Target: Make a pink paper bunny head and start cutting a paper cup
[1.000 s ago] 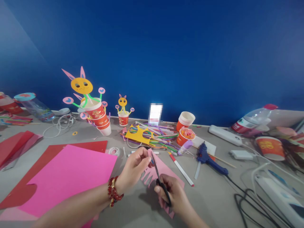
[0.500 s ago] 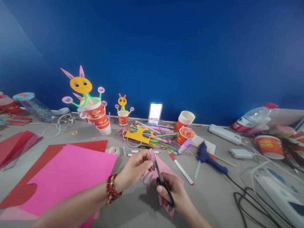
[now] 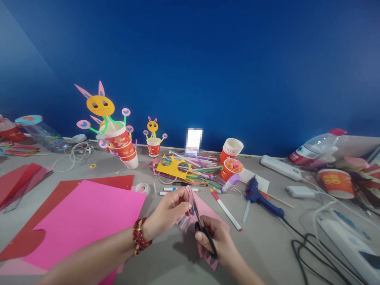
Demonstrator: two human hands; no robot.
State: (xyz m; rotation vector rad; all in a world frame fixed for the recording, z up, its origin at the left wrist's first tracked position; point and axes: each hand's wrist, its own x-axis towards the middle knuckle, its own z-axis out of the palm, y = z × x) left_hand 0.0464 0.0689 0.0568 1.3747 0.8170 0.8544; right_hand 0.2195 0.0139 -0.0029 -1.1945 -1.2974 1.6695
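Note:
My left hand (image 3: 170, 208) pinches a small piece of pink paper (image 3: 189, 193) between thumb and fingers, close to the scissor blades. Dark-handled scissors (image 3: 204, 233) are in my right hand (image 3: 218, 241), their blades pointing up and away and lying along the pink piece. Whether the blades are fully closed I cannot tell. Under both hands lies a larger light pink sheet (image 3: 209, 208) with jagged cut-outs along its left and lower edges. A red-capped marker (image 3: 227, 209) rests just right of that sheet.
Bright pink paper (image 3: 95, 217) over red sheets covers the left. A blue glue gun (image 3: 263, 200) with its cable lies right. Behind my hands are pipe cleaners (image 3: 204, 164), a yellow paper scrap (image 3: 172, 168) and paper cups (image 3: 231, 150). Cup figures (image 3: 118, 144) stand back left.
Almost nothing differs. My hands, the scissors and the pink piece keep nearly the same place; the whole view has shifted very slightly.

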